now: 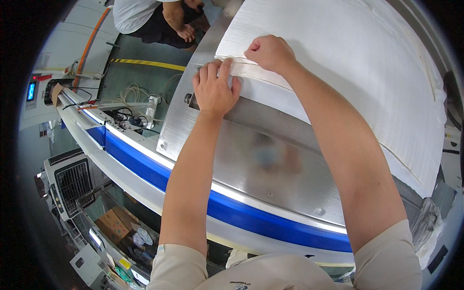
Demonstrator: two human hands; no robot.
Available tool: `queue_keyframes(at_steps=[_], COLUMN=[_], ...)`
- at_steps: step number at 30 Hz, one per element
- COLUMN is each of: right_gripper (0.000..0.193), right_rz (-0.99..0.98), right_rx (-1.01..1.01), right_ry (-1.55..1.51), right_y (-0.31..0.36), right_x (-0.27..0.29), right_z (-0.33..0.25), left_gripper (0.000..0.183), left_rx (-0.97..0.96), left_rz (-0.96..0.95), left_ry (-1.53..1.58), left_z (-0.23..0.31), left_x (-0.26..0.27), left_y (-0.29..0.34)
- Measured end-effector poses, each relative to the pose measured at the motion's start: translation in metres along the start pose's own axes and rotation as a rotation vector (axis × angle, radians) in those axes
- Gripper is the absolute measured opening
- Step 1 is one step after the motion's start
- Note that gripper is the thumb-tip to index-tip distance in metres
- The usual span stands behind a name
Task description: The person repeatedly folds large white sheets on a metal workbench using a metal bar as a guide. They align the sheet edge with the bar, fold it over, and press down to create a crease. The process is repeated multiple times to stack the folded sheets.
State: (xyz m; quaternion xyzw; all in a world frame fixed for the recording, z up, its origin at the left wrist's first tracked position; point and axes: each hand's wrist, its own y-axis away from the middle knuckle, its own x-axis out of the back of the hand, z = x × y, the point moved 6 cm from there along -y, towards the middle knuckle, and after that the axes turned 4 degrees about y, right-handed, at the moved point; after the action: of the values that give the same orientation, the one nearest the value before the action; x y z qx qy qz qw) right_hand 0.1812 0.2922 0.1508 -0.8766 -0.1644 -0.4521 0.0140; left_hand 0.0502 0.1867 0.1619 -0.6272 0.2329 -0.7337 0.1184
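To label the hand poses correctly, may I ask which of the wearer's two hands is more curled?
The right hand, bent into a loose fist over the white layered stack; the left hand has its fingers extended.

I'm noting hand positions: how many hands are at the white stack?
2: the left hand at the left corner of the white stack, and the right hand just right of that corner.
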Motion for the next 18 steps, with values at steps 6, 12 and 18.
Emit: queue_keyframes(at_steps=[6,12,18], right_gripper=[0.020,0.030,0.039], right_rz=[0.037,0.156,0.437], right_rx=[0.086,0.061,-0.176], right_ry=[-0.062,0.223,0.534], right_y=[0.006,0.114,0.261], right_x=[0.002,0.018,0.116], right_z=[-0.002,0.026,0.207], left_gripper=[0.029,0.029,0.050], left_rx=[-0.027,-0.329,-0.344], left_rz=[-0.051,-0.281,-0.644], left_ry=[-0.005,0.057,-0.161], left_z=[0.000,-0.006,0.018], left_x=[0.005,0.013,0.007], left_y=[0.006,0.001,-0.025])
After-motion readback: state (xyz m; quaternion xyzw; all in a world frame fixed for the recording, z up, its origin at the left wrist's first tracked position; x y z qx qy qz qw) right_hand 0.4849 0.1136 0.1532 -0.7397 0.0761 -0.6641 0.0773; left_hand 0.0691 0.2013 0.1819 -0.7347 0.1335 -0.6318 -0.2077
